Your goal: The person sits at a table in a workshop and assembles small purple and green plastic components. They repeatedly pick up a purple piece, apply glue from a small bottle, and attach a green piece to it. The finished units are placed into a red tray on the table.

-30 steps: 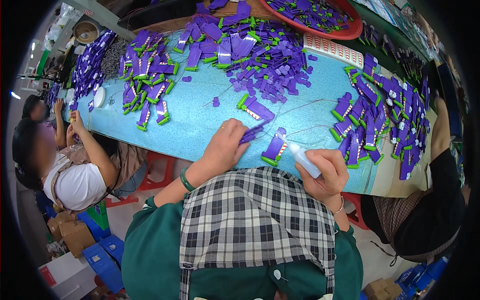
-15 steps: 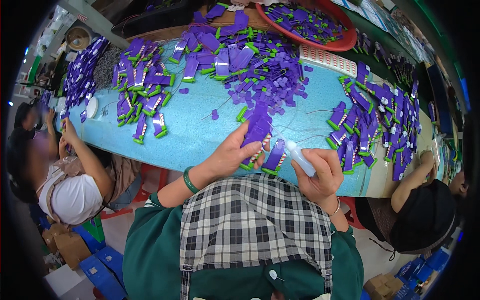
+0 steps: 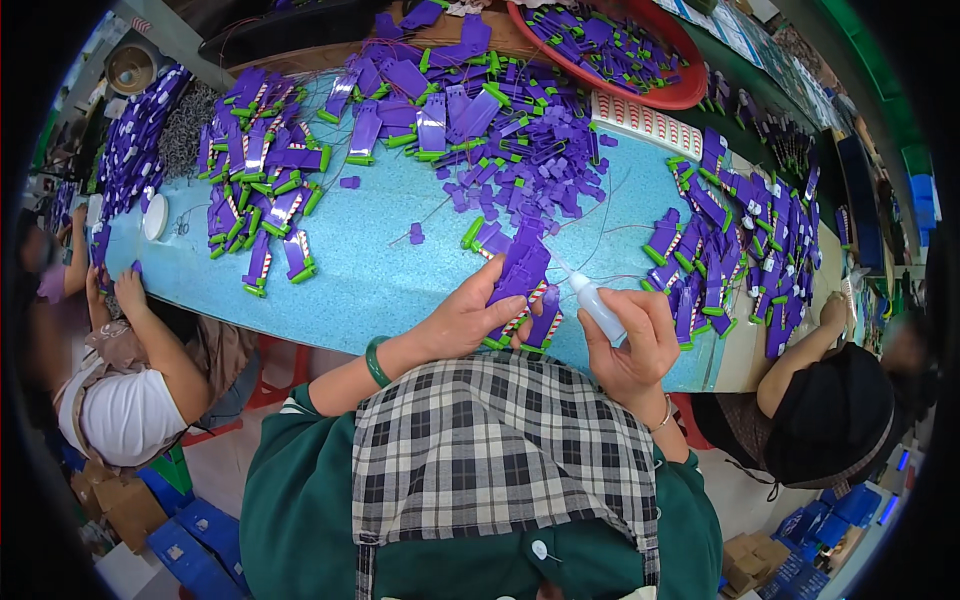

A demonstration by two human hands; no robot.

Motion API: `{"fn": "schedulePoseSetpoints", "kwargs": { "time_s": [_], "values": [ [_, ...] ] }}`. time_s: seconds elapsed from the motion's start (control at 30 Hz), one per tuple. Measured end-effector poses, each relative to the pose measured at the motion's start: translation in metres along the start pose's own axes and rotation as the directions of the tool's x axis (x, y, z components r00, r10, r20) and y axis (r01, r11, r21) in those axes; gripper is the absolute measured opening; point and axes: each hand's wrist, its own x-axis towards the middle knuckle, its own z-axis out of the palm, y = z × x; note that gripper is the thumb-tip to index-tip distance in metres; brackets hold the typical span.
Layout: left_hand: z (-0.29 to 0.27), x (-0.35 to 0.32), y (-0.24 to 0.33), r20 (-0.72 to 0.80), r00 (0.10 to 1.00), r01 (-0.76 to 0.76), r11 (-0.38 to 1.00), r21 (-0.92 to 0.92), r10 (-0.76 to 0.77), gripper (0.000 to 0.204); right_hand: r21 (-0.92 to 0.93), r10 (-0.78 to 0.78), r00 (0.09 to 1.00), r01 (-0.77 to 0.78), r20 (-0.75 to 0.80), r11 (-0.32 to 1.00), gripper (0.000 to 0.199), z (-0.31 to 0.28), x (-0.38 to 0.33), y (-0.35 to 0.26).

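My left hand (image 3: 468,312) is closed on a flat purple plastic piece (image 3: 524,268), thumb on top. Green ends and a red-and-white striped strip show around its lower part; fingers hide some of it. In my right hand (image 3: 637,340) is a small translucent white squeeze bottle (image 3: 600,312), tilted with its thin nozzle toward the held piece's upper right edge. Whether the tip touches cannot be made out. A purple piece with a green end (image 3: 484,236) lies just beyond my left fingers, and another striped piece (image 3: 545,318) lies between my hands.
Small purple parts (image 3: 540,185) are heaped ahead. Piles of purple-green pieces lie at left (image 3: 262,160) and right (image 3: 715,240). A red basin (image 3: 690,85) and a sheet of striped stickers (image 3: 645,122) are at the back. Co-workers sit at left (image 3: 140,390) and right (image 3: 830,415).
The held purple piece has shifted slightly right and nearer me, showing more of the piece beyond it. The bottle's nozzle has moved slightly up along it. The whole view has shifted a little.
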Motion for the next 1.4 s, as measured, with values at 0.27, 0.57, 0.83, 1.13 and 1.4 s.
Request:
{"fn": "schedulePoseSetpoints", "kwargs": {
  "time_s": [0.27,0.57,0.83,1.13,1.4],
  "values": [
    [-0.003,-0.002,-0.006,0.005,0.999,-0.053,0.994,0.092,0.053,0.047,-0.012,-0.015,1.000,0.015,0.017,1.000,0.040,0.000,0.003,-0.005],
    [0.000,0.001,-0.011,-0.044,0.994,-0.087,0.958,0.273,0.103,0.043,0.021,-0.032,0.999,0.032,-0.016,0.999,0.040,0.001,0.000,-0.007],
    [0.001,0.002,-0.010,-0.046,0.986,-0.125,0.893,0.433,0.160,0.036,-0.007,-0.033,0.999,0.033,-0.005,0.999,0.040,0.000,0.001,-0.007],
    [0.000,0.002,-0.007,-0.058,0.986,-0.147,0.983,0.113,0.154,0.041,0.005,-0.016,1.000,0.016,-0.017,1.000,0.040,-0.003,-0.003,-0.011],
    [0.002,0.001,-0.003,-0.052,0.978,-0.205,0.977,-0.067,0.202,0.041,0.015,-0.022,1.000,0.022,0.004,1.000,0.040,-0.001,-0.003,-0.009]
  ]
}}
